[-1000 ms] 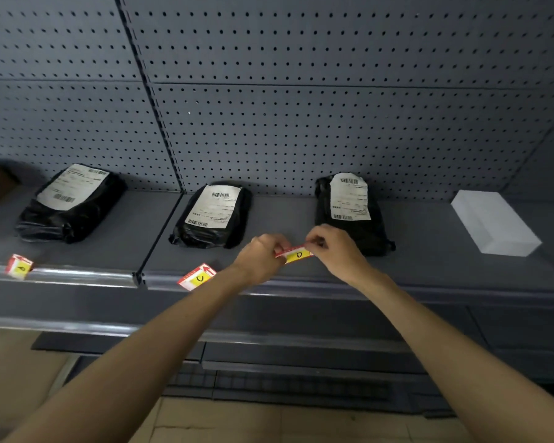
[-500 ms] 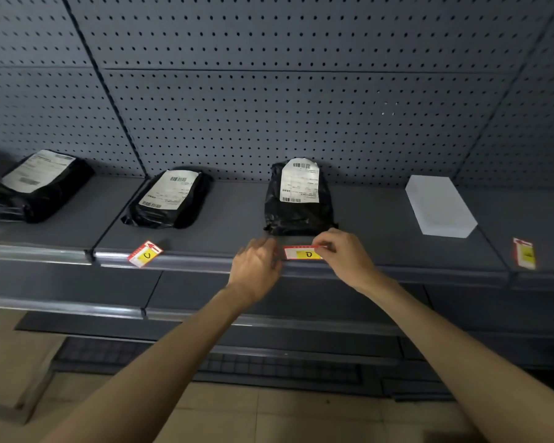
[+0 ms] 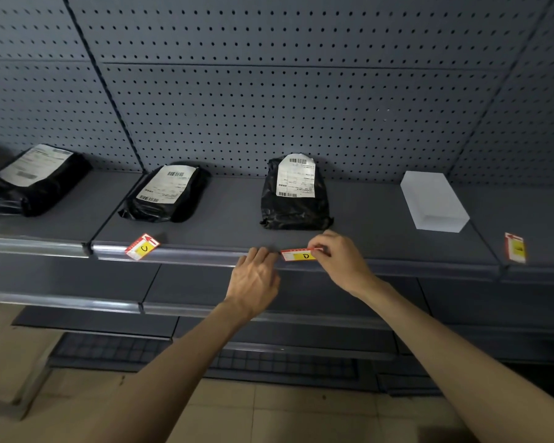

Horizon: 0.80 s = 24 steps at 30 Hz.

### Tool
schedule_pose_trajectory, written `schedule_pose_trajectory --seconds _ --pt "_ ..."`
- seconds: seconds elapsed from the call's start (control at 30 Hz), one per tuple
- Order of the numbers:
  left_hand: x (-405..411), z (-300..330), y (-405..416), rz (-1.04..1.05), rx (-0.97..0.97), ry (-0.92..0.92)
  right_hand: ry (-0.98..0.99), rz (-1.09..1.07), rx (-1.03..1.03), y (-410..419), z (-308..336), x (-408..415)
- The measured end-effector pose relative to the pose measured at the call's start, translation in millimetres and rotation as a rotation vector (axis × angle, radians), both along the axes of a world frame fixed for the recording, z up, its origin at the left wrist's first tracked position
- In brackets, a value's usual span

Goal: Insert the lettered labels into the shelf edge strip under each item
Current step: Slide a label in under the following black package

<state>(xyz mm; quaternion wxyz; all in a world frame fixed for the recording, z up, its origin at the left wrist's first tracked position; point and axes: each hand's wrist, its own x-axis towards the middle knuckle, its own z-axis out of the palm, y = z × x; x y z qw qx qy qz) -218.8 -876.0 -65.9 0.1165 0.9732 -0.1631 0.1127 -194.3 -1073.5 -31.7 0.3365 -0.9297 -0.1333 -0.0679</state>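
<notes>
Meanwhile three black parcels (image 3: 296, 199), four labels; right hand (image 3: 339, 263) pinches label D (image 3: 299, 254), left hand (image 3: 253, 279) loose.

Dark grey metal back wall (image 3: 269, 100) full of small round holes, split into panels by thin dark lines. In front of it, a long flat grey metal shelf (image 3: 231, 212), with more grey shelves (image 3: 77, 282) lower down. Below those, a dark wire grid (image 3: 115, 348) near the ground. Pale beige tiled floor (image 3: 285, 414) at the bottom. Dim, soft light over everything.
</notes>
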Motion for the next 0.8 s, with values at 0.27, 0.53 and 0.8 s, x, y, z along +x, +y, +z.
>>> schedule_pose_trajectory --seconds 0.27,0.53,0.8 --pt "0.0 -0.8 3.1 -0.022 -0.009 0.006 -0.024 -0.005 -0.05 3.7 -1.1 5.9" --pt "-0.5 -3.0 6.5 -0.042 -0.03 0.029 -0.049 0.077 -0.279 18.7 -4.8 9.4" --pt "15.6 9.2 10.3 -0.071 0.054 0.087 -0.031 0.025 -0.337 12.1 -2.4 6.5"
